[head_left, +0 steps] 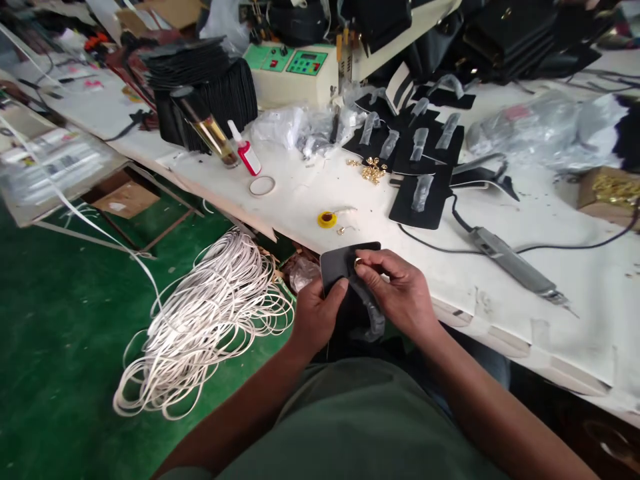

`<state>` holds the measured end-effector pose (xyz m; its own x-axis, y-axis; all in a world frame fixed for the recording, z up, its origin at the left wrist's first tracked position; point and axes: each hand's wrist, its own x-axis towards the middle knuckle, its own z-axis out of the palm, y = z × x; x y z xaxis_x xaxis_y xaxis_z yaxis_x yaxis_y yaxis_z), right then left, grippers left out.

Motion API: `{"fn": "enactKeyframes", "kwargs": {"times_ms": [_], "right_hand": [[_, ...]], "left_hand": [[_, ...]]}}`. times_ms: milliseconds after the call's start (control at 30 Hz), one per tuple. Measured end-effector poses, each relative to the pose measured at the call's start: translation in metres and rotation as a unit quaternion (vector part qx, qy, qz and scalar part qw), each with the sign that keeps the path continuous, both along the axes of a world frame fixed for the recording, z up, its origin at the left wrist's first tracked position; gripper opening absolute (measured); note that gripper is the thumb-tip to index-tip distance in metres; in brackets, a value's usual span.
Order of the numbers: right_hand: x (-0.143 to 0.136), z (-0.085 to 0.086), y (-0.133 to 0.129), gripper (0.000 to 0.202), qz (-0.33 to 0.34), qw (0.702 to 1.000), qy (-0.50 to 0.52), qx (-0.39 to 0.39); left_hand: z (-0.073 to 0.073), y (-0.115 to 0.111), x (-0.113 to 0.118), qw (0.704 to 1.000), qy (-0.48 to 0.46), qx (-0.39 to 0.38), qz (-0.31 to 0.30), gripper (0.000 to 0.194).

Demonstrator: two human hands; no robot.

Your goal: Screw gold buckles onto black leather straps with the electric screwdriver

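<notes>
My left hand grips the left side of a black leather panel, its thumb pressed on the face. At the panel's upper right, my right hand pinches a small gold metal fitting between thumb and finger. A plastic-wrapped strap hangs over the panel below the right fingers. Just beyond the hands, a yellow-rimmed little pot rests on the table, with a loose gold piece beside it. Farther back lies a pile of gold fittings.
Similar black panels with wrapped straps lie at the back right. A corded pen-like tool is on the right. A red-and-white bottle, a tape ring and a control box stand farther back. White cord heaps on the green floor.
</notes>
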<state>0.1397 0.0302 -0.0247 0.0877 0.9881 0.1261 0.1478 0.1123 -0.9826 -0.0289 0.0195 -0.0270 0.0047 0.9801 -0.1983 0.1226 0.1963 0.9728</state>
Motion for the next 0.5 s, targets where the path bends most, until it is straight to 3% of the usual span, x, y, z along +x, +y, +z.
{"fn": "enactKeyframes", "kwargs": {"times_ms": [167, 367, 500], "right_hand": [[0.019, 0.000, -0.013, 0.021, 0.000, 0.997, 0.069, -0.039], [0.028, 0.001, -0.023, 0.014, -0.012, 0.996, -0.041, 0.080], [0.033, 0.000, -0.028, 0.008, -0.049, 0.992, -0.046, 0.107]], "left_hand": [[0.009, -0.006, 0.013, 0.999, 0.028, 0.018, -0.001, 0.032], [0.015, -0.011, 0.026, 0.997, 0.054, 0.046, -0.031, 0.030], [0.019, -0.013, 0.033, 0.995, 0.065, 0.063, -0.050, 0.029]]}}
